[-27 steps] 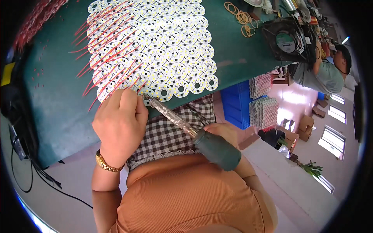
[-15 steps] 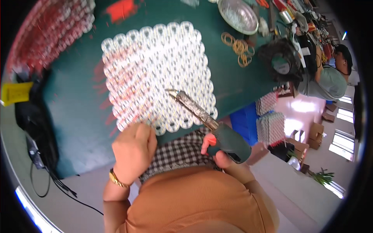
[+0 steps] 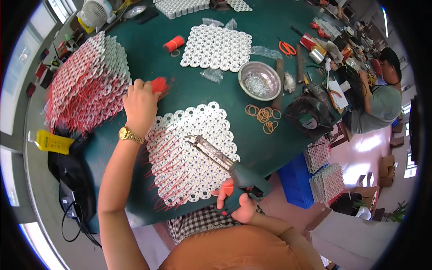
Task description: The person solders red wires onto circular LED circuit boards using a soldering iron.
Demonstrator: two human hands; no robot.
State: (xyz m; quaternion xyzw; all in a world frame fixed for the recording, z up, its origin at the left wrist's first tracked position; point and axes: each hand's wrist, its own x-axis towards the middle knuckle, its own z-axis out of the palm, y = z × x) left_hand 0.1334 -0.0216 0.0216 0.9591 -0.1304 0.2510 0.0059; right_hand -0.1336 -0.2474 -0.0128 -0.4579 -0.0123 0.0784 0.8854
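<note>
My right hand (image 3: 240, 208) is closed round the dark green grip of a soldering gun (image 3: 245, 180). The gun's metal barrel points up and left over a sheet of joined round white circuit boards (image 3: 202, 130). Thin red wires lie across the sheet's left part and stick out past its edge. Beyond the sheet's upper left corner, my left hand (image 3: 141, 105), with a gold watch (image 3: 130, 135) on its wrist, is at a bundle of short red wires (image 3: 160, 86). Its fingers are bent and closed at the bundle's edge; what lies between them is hidden.
A stack of wired boards (image 3: 85, 85) stands at left. A second white sheet (image 3: 216, 47), a metal bowl (image 3: 259, 81), rubber bands (image 3: 265, 118), orange-handled scissors (image 3: 287, 48) and a black fan (image 3: 309, 114) lie farther off. Another person (image 3: 378, 99) sits at right.
My left hand has gone from the sheet's near edge, forward to the red wire bundle. The soldering gun stays in my right hand over the sheet. The view now takes in more of the table's far side.
</note>
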